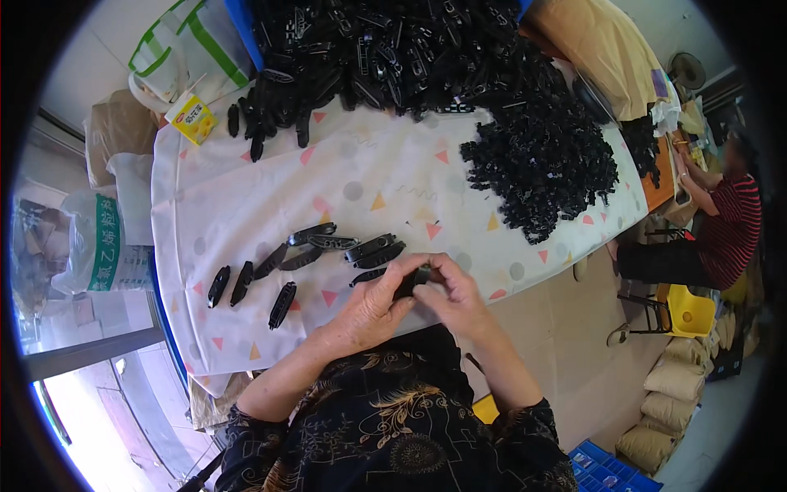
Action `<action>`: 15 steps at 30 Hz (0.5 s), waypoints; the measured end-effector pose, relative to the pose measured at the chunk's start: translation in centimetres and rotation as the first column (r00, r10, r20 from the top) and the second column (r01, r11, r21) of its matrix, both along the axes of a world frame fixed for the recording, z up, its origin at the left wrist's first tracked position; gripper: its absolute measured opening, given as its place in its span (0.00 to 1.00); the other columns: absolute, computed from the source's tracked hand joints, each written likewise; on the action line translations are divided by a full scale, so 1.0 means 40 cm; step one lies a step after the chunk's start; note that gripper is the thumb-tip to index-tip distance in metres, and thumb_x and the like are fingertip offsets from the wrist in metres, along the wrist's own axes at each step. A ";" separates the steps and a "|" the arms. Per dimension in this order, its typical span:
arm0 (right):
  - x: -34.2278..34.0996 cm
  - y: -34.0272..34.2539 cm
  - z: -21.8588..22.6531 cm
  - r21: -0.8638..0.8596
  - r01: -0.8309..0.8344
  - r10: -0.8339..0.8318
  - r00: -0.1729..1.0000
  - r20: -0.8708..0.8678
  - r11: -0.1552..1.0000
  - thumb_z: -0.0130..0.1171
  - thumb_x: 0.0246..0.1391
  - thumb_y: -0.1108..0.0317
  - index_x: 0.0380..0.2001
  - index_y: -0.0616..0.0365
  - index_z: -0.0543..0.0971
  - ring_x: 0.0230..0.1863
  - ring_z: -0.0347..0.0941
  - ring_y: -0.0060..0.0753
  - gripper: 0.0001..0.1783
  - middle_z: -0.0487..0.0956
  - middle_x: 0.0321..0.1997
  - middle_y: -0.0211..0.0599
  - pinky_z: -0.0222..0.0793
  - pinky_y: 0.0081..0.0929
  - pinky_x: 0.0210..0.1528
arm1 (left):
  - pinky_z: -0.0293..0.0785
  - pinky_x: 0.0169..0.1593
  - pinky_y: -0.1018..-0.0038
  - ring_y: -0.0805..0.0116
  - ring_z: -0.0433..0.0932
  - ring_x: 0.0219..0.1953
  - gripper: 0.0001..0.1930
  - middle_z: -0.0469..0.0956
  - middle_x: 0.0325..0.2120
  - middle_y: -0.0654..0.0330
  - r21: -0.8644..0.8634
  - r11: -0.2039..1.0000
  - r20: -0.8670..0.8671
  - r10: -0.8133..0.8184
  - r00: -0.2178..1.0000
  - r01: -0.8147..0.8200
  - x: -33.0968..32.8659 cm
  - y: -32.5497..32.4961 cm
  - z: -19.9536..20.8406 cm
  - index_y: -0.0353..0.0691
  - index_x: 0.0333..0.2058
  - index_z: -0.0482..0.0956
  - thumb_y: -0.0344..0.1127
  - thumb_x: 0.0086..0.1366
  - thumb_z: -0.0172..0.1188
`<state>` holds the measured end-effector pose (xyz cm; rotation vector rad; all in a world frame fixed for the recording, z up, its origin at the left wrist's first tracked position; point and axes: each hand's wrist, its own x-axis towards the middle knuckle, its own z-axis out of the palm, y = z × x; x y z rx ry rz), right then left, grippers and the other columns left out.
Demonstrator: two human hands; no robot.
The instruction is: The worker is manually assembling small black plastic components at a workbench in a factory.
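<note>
Close to my body, at the table's near edge, my left hand point(379, 302) and my right hand point(452, 293) meet with fingers curled around a dark black plastic part point(410, 283). Fingers cover most of it, so its full shape is hidden. Just beyond my left hand lie several long black plastic pieces point(375, 249), close together on the patterned tablecloth point(361, 209). Further left, more of the same slim pieces point(283, 305) lie apart from one another.
A large heap of long black pieces point(369, 66) covers the far side. Small black parts point(545, 164) are piled at the right. A yellow drink carton point(192, 120) stands far left. Another person point(721, 221) sits at the right near a yellow stool point(690, 312) and stacked sacks point(668, 402).
</note>
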<state>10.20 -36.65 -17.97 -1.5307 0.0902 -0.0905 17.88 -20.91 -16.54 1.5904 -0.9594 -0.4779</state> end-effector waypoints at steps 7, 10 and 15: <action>0.093 -0.278 0.021 -0.915 0.392 -0.316 0.860 0.402 -0.095 0.63 0.43 0.66 0.34 0.53 0.76 0.38 0.67 0.42 0.12 0.71 0.34 0.35 0.60 0.38 0.39 | 0.74 0.37 0.62 0.51 0.76 0.39 0.19 0.75 0.39 0.56 0.420 0.896 0.425 -0.055 0.904 -0.142 0.174 0.075 0.059 0.50 0.49 0.68 0.38 0.58 0.57; 0.093 -0.339 -0.023 -0.932 0.279 -0.329 0.879 0.345 -0.233 0.62 0.45 0.62 0.34 0.51 0.77 0.38 0.66 0.39 0.12 0.70 0.33 0.32 0.59 0.37 0.38 | 0.72 0.38 0.59 0.49 0.76 0.37 0.18 0.74 0.36 0.53 0.326 0.807 0.531 0.275 0.802 -0.493 0.308 0.064 -0.014 0.45 0.47 0.69 0.40 0.57 0.58; 0.119 -0.331 -0.043 -0.936 0.284 -0.311 0.888 0.339 -0.208 0.62 0.44 0.62 0.33 0.50 0.76 0.38 0.66 0.39 0.11 0.70 0.33 0.32 0.58 0.37 0.38 | 0.72 0.41 0.57 0.46 0.75 0.41 0.20 0.74 0.39 0.50 0.329 0.609 0.593 0.462 0.660 -0.722 0.521 0.058 -0.067 0.42 0.45 0.67 0.42 0.55 0.60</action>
